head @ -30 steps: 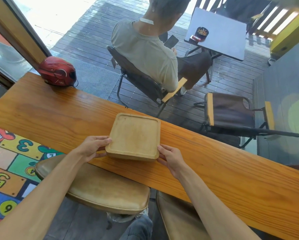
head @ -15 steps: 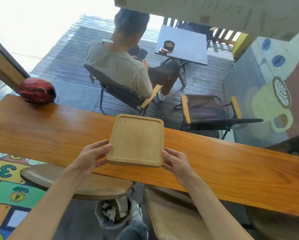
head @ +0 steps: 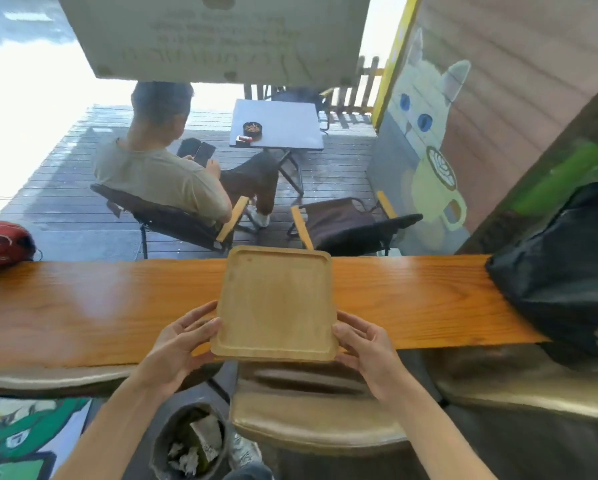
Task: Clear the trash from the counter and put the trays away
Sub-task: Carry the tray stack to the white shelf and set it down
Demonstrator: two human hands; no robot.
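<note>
A square, light wooden tray (head: 276, 303) with a raised rim and nothing on it is held over the long wooden counter (head: 83, 306), its near edge past the counter's front edge. My left hand (head: 181, 341) grips the tray's near left corner. My right hand (head: 363, 344) grips its near right corner. Below, on the floor between the stools, stands a round bin (head: 190, 441) with crumpled paper trash inside.
A black bag (head: 560, 271) lies on the counter's right end and a red helmet (head: 3, 242) on its left end. Padded stools (head: 311, 410) stand under the counter. Behind the glass a person sits on a folding chair beside a small table (head: 276, 124).
The tray has been lifted off the counter and drawn toward me with both hands on it. My view has swung up and to the right, bringing the black bag and the bin into sight.
</note>
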